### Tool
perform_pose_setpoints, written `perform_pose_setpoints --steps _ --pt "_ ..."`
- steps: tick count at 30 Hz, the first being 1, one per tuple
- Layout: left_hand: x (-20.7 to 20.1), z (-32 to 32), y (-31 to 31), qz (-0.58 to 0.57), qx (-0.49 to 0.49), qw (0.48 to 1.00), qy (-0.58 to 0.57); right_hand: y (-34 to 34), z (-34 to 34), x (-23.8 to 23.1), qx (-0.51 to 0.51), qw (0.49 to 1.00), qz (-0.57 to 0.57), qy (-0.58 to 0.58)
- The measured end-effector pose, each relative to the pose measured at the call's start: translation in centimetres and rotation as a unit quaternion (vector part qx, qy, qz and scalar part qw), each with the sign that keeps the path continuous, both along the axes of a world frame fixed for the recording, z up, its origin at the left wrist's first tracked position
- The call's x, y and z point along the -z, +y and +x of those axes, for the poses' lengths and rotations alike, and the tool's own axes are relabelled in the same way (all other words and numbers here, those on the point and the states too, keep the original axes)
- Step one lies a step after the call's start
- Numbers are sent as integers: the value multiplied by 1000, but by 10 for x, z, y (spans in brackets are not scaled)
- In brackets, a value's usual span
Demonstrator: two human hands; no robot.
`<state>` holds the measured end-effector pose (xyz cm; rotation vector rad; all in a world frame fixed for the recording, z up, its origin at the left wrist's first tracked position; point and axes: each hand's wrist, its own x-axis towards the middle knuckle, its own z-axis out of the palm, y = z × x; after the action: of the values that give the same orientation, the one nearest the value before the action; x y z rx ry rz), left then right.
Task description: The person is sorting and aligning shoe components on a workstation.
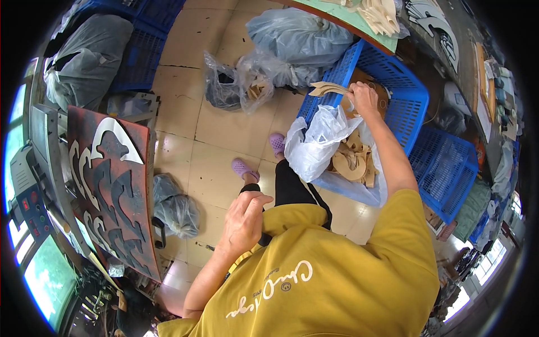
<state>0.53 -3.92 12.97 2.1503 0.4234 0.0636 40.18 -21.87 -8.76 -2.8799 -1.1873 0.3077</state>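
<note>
My right hand [365,99] reaches over a blue plastic crate [408,84], closed on a few thin, curved tan cut pieces [328,89] that stick out to the left. Below that arm, a white plastic bag [317,143] lies open at the crate's near end. More tan cut pieces [353,160], curved and loosely heaped, show inside the bag. My left hand [244,219] is curled closed in front of my body, away from the crate. Its palm is turned out of sight, so I cannot see whether anything is inside.
At the left stands a reddish board [109,196] with white and dark curved shapes, beside a machine's control box [33,208]. Filled plastic bags [297,36] sit on the tiled floor ahead. A second blue crate [443,171] stands right. A green-topped table [368,31] is far right.
</note>
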Motion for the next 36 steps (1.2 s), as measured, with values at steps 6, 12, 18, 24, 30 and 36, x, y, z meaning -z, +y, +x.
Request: perform_pose_setpoints --steps 6,12,18,24,30,36 --pt "0 10 -2 -2 29 1000 -3 -10 2 -19 40 998 27 39" --pt "-3 44 0 -96 24 995 -5 12 -20 -117 187 930 224 222" --pt "14 118 -9 -327 -66 943 1 21 -113 -169 173 718 349 576" --pt "15 132 -19 -446 -38 892 59 2 -173 -176 226 636 432 598" --pt "31 125 -48 -493 -108 851 143 -33 -195 -149 253 546 433 671" --pt "59 107 -66 -348 -59 915 195 -139 -194 -61 467 397 456 645"
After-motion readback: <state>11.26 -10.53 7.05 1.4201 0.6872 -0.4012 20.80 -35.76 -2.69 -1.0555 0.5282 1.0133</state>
